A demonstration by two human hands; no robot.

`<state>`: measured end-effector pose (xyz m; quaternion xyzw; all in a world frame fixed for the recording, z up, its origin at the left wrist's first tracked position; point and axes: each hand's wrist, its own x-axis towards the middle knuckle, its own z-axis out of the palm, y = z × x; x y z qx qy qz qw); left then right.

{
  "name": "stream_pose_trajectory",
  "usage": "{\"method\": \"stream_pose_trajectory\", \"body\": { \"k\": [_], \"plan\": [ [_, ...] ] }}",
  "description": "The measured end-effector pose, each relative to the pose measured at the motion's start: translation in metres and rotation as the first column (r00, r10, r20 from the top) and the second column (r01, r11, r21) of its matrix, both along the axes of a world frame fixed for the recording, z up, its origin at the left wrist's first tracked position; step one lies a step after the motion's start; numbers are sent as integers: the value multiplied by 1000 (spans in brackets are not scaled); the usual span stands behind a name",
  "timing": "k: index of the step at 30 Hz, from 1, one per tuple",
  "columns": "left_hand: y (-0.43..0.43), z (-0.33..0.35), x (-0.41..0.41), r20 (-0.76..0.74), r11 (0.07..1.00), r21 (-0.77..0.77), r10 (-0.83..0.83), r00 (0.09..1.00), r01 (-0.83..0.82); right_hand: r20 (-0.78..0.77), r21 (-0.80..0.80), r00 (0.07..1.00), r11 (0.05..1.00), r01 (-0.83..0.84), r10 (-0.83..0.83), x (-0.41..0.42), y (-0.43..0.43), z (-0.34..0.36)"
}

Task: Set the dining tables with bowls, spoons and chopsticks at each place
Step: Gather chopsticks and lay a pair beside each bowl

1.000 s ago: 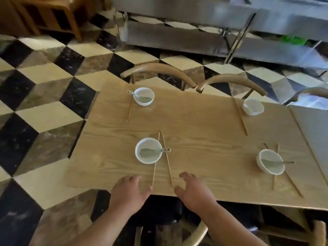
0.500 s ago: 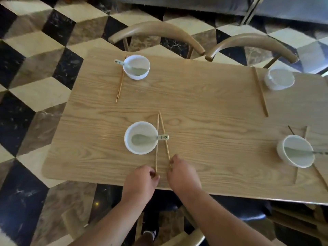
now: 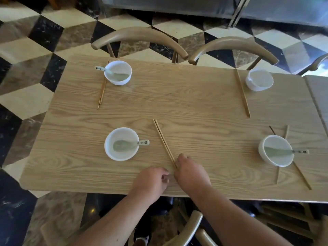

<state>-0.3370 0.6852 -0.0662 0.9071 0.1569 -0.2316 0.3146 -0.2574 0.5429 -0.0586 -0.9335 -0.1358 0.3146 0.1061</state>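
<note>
1. Pinching the near end of the held chopsticks (image 3: 164,142) between thumb and fingers, the right grip (image 3: 192,176) rests low on the wooden counter (image 3: 195,107) in the head view. The two sticks lie side by side on the wood and slant away to the left.
2. Just left of it, the left grip (image 3: 150,181) sits at the counter's near edge with its fingers curled. Its fingertips are close to the stick ends, but I cannot tell whether they touch or hold them.
3. Left of the held chopsticks, and apart from them, stands the near-left bowl (image 3: 121,143). It is white, and the near-left spoon (image 3: 131,144) lies in it with its handle over the rim toward the sticks.
4. At the far left place, the far-left bowl (image 3: 118,72) holds the far-left spoon (image 3: 106,71), whose handle points left. The far-left chopsticks (image 3: 102,93) lie together along the bowl's left side.
5. At the far right place stands the far-right bowl (image 3: 259,79). The far-right chopsticks (image 3: 242,94) lie together to its left, apart from it.
6. At the near right place, the near-right bowl (image 3: 276,150) holds the near-right spoon (image 3: 284,151), handle to the right. The near-right chopsticks (image 3: 301,176) lie splayed apart and pass beneath the bowl.
7. Two curved wooden chair backs, the left chair (image 3: 140,35) and the right chair (image 3: 232,44), stand at the counter's far edge. Around it is a checkered floor (image 3: 26,100).
</note>
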Motion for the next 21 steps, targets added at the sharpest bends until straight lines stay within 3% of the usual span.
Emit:
{"method": "stream_pose_trajectory", "body": {
  "k": [3, 5, 10, 15, 18, 21],
  "plan": [
    [5, -3, 4, 174, 988, 148, -72, 982, 46, 53, -14, 994, 995, -95, 96, 12, -14, 3],
    [4, -4, 14, 213, 967, 235, -145, 966, 93, 80, -62, 980, 982, -180, 185, 19, -25, 5],
    [0, -1, 44, 93, 868, 443, -294, 951, 225, 138, -185, 933, 934, -307, 334, 47, -51, 8],
    [-2, 4, 52, 40, 838, 492, -293, 955, 237, 164, -265, 879, 878, -398, 448, 72, -63, 8],
    [-1, 1, 46, 10, 843, 481, -282, 959, 242, 204, -248, 878, 890, -382, 433, 78, -55, 5],
    [1, -2, 32, 13, 894, 423, -168, 986, 147, 241, -109, 944, 972, -206, 227, 69, -39, 3]
  ]
}}
